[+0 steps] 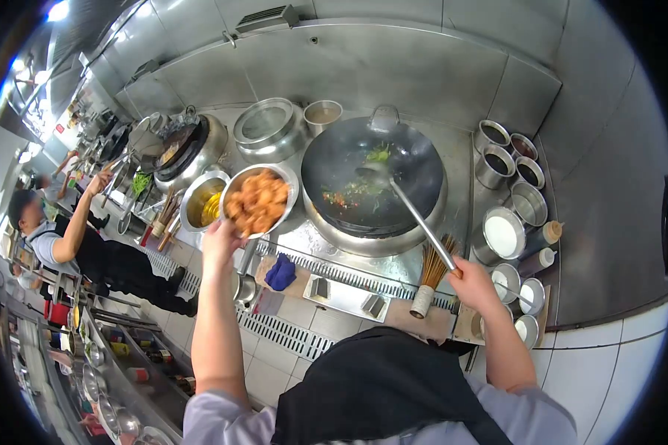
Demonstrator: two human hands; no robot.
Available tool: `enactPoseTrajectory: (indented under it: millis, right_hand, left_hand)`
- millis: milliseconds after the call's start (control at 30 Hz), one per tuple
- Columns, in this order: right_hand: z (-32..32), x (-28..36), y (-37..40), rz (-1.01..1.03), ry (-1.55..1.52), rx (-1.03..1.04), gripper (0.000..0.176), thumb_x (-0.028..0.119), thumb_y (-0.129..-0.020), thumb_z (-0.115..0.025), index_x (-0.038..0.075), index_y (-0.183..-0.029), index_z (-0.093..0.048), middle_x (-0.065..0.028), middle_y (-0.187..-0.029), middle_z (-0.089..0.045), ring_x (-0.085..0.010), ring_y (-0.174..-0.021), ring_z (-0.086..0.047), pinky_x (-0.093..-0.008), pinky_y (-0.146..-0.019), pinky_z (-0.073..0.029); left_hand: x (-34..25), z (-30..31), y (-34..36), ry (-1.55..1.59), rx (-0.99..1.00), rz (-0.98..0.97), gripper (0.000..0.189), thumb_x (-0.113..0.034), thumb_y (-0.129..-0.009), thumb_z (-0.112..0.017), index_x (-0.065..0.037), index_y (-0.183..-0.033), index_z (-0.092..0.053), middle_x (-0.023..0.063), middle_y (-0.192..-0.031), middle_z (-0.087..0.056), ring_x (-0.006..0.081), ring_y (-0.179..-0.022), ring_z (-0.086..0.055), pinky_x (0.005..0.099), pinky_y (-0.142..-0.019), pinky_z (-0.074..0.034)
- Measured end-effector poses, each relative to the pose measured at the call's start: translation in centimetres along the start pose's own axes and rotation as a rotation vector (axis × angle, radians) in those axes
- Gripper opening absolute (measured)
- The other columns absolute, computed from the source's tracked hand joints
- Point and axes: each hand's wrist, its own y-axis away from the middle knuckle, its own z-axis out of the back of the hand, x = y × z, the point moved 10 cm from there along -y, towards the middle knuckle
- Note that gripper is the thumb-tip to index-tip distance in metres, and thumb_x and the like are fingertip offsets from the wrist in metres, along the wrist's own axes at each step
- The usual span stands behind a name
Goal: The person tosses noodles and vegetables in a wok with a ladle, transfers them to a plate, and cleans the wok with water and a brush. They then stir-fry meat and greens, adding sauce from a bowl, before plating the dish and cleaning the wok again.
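1. left hand, fingers closed on the near rim, holds a bowl of fried pieces left of the wok.
2. right hand, wrapped around its handle, holds a ladle inside the wok, near greens.

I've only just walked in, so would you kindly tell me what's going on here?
The left hand holds a metal bowl of orange-brown food pieces to the left of the large wok. The right hand grips a long-handled ladle, its head down in the wok among chopped green and red bits. The orange-brown pieces are in the bowl, not in the wok. Further left, a co-worker in a black apron stands near another wok.
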Motion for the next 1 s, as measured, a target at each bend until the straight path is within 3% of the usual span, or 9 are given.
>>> enactPoseTrajectory:
  millis: [133,267,467,600,700,800,833,967,1000]
  right_hand:
    - [0.6,-4.8,2.9,-0.067,0.093,-0.179,0.042,0.021,-0.080,-0.058,0.011,-0.120,-0.057,-0.0212,-0.080,-0.063,-0.0384,-0.075,-0.062,-0.0435,-0.068,-0.049]
    - [0.3,-5.5,5.6,-0.152,0.042,-0.081,0.041,0.022,-0.080,-0.058,0.013,-0.121,-0.056,-0.0199,-0.081,-0.063,-0.0382,-0.076,-0.061,-0.0439,-0.068,-0.048]
    - [0.8,-4.7,8.3,-0.070,0.277,-0.106,0.038,0.020,-0.080,-0.060,0.013,-0.117,-0.055,-0.0182,-0.079,-0.063,-0.0389,-0.074,-0.060,-0.0464,-0.065,-0.047]
    - [0.4,-5.7,7.2,-0.190,0.067,-0.119,0.045,0.020,-0.081,-0.062,0.011,-0.124,-0.056,-0.0148,-0.074,-0.060,-0.0284,-0.065,-0.060,-0.0384,-0.062,-0.047]
    - [0.7,-5.4,2.6,-0.031,-0.076,-0.267,0.039,0.015,-0.083,-0.060,0.000,-0.119,-0.056,-0.0082,-0.066,-0.052,-0.0157,-0.058,-0.051,-0.0314,-0.057,-0.043]
    - [-2.3,-6.9,-3.7,-0.161,-0.347,-0.228,0.033,0.014,-0.085,-0.059,0.000,-0.115,-0.056,-0.0035,-0.065,-0.051,-0.0126,-0.052,-0.046,-0.0284,-0.050,-0.039]
    - [-3.3,-5.3,-5.0,-0.157,-0.352,-0.196,0.021,0.013,-0.086,-0.057,0.002,-0.104,-0.058,-0.0007,-0.063,-0.049,-0.0115,-0.047,-0.043,-0.0272,-0.043,-0.037]
    - [-8.9,-2.4,-8.3,-0.155,-0.672,0.128,0.012,0.020,-0.090,-0.053,0.013,-0.085,-0.045,0.0040,-0.047,-0.030,-0.0078,-0.031,-0.025,-0.0248,-0.028,-0.021]
    - [-9.4,-3.2,-9.0,-0.216,-0.527,0.274,0.026,0.015,-0.088,-0.054,0.005,-0.112,-0.050,-0.0040,-0.061,-0.047,-0.0128,-0.046,-0.047,-0.0290,-0.038,-0.039]
  left_hand:
    - [-1.8,-10.0,-5.7,-0.486,0.094,-0.227,0.016,-0.011,-0.081,-0.053,0.004,-0.082,-0.056,0.0149,-0.069,-0.059,0.0226,-0.066,-0.063,0.0338,-0.057,-0.053]
    - [-4.2,-23.1,-3.7,-1.083,0.114,-1.015,0.016,-0.012,-0.079,-0.054,0.000,-0.089,-0.059,0.0258,-0.092,-0.061,0.0369,-0.079,-0.065,0.0430,-0.069,-0.053]
    - [-6.0,-29.9,-3.8,-1.482,0.241,-1.099,0.015,-0.009,-0.080,-0.053,-0.003,-0.093,-0.058,0.0209,-0.105,-0.056,0.0306,-0.077,-0.066,0.0411,-0.065,-0.054]
    - [-11.0,-22.6,-4.4,-1.239,-0.001,-1.055,0.015,-0.008,-0.079,-0.051,-0.001,-0.091,-0.058,0.0208,-0.106,-0.056,0.0358,-0.078,-0.065,0.0450,-0.069,-0.053]
    - [-11.3,-12.0,-4.1,-0.932,-0.253,-0.974,0.017,-0.010,-0.077,-0.055,0.002,-0.089,-0.058,0.0209,-0.102,-0.058,0.0388,-0.078,-0.063,0.0471,-0.072,-0.051]
    - [-3.1,1.0,-4.9,-0.474,-0.174,-0.458,0.020,-0.009,-0.077,-0.058,0.004,-0.093,-0.060,0.0199,-0.087,-0.065,0.0318,-0.073,-0.066,0.0427,-0.067,-0.052]
    - [0.2,5.6,-3.5,-0.370,-0.243,-0.327,0.015,-0.006,-0.082,-0.055,0.003,-0.092,-0.061,0.0114,-0.075,-0.065,0.0161,-0.058,-0.062,0.0317,-0.052,-0.051]
    - [13.3,23.0,10.7,0.190,-0.480,0.108,0.016,-0.010,-0.082,-0.051,0.000,-0.092,-0.059,0.0077,-0.071,-0.060,0.0183,-0.054,-0.058,0.0320,-0.046,-0.049]
    - [15.1,27.4,15.5,0.242,-0.620,0.156,0.018,-0.014,-0.082,-0.052,0.001,-0.091,-0.059,0.0071,-0.068,-0.058,0.0189,-0.051,-0.057,0.0327,-0.045,-0.049]
